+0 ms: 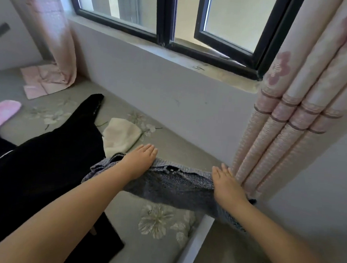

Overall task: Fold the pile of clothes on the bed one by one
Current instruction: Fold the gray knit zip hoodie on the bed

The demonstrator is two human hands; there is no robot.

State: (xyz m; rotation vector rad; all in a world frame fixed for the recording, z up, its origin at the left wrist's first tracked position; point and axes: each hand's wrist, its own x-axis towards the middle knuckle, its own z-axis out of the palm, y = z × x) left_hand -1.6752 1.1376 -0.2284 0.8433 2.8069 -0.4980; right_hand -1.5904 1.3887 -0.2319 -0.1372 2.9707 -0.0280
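Setting: bedroom in a home. Evidence: bed [122, 219] covered with a grey-green sheet printed with pale flowers, pushed against a plain grey wall under a window [175, 19] with a dark frame, one pane ajar. Pink flowered curtains hang at both sides, the left curtain [58, 43] pooling onto the bed, the right curtain [302, 98] gathered in pleats. Loose clothing lies on the sheet: a black garment [51, 154], a grey knitted garment [175, 184], a cream knitted hat [120, 135], folded pink cloth [39, 82].
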